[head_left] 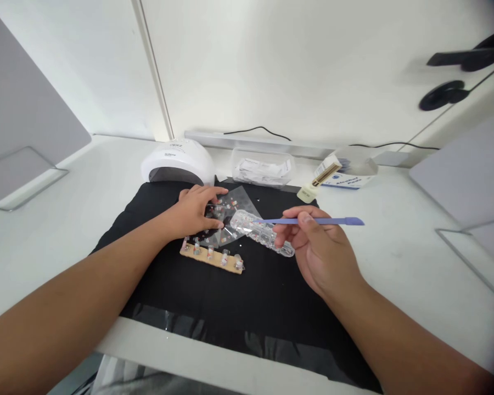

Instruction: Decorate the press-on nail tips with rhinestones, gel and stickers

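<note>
My left hand (195, 211) rests with thumb and fingers spread on a clear plastic bag (241, 203) that holds small red and white decorations. Between the fingertips of my right hand (319, 241) is a purple cuticle stick (333, 221). Its thin tip points left over a clear oblong case (267, 236) containing small decorations. Part of that case is hidden behind my right fingers. Nearer to me, a beige strip (218, 264) carries several decorated nail tips in a row. All of this lies on a black mat (230, 307).
Behind my left hand stands a white nail lamp (179, 159). At the back are a clear tray with white packets (263, 167), a pale-capped bottle (307, 192) and an open box (354, 178). Grey panels with wire stands flank the white table (395, 236).
</note>
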Motion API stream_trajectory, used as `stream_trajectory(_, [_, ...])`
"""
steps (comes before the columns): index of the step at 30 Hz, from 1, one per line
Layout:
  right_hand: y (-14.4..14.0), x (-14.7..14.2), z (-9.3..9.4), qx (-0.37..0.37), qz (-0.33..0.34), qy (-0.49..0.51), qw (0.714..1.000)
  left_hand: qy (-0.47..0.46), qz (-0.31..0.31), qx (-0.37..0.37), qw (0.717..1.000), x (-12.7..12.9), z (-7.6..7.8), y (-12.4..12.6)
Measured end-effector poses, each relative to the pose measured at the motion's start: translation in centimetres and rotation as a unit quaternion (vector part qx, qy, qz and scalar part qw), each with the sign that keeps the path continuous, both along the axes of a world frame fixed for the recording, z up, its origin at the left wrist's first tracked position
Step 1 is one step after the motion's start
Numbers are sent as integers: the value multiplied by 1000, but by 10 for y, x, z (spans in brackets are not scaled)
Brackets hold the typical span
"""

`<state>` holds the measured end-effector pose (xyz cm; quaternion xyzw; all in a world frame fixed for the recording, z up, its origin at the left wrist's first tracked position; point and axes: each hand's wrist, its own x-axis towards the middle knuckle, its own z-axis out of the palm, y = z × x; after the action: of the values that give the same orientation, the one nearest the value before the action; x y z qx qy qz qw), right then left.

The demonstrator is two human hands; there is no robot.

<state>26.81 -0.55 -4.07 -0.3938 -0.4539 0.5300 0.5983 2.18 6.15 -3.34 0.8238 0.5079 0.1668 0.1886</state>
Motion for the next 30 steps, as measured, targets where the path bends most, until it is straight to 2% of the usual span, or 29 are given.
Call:
stream_trajectory(4, [-1,-1,1,2,-9,-3,1000,-48,3,10,999,-4,-1,0])
stream_trajectory(9, [-1,0,2,17,-10,15,1000,-96,-34,-4,995,-9,-4,-2])
stream_trajectory(17, [-2,0,2,44,-26,14,999,-136,-55,16,989,-8,-2,-5])
stream_trajectory(26, [0,0,-1,60,-51,-20,997,-178,5,44,983,-4,3,-10])
stream_trajectory(30, [-1,1,3,93,-43,-14,995,-214,10,53,975,-3,4,-15])
